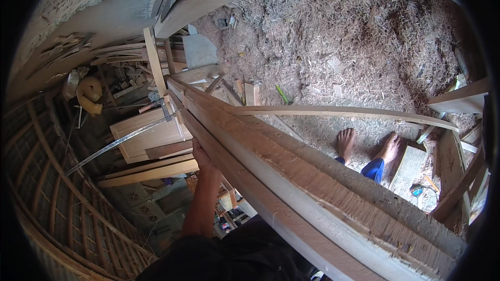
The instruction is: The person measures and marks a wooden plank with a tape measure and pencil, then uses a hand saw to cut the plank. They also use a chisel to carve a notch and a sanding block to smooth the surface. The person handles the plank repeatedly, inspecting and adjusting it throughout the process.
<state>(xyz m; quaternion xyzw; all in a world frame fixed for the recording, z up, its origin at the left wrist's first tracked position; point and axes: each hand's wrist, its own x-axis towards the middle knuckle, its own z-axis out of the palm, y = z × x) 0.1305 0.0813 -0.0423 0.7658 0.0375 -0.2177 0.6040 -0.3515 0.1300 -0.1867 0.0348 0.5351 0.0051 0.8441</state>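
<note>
My left hand (pixel 202 155) reaches up from the lower edge and wraps round the near side of a long reddish-brown wooden plank (pixel 250 187). Its fingers are mostly hidden by the wood. The plank runs slantwise from the upper left to the lower right, alongside a thick, rough wooden beam (pixel 312 169). Beyond my hand, a metal bar clamp (pixel 120 143) sticks out to the left near the plank's far end. A pale wooden panel (pixel 133 132) and light wood strips (pixel 151 173) lie left of the hand. My right hand is out of view.
Wood shavings (pixel 333 36) cover the floor at the far right. A thin strip (pixel 338 111) crosses above my bare feet (pixel 388 148). A blue tape measure (pixel 416 190) lies near upright boards (pixel 450 171). Offcuts (pixel 130 75) are heaped at the left.
</note>
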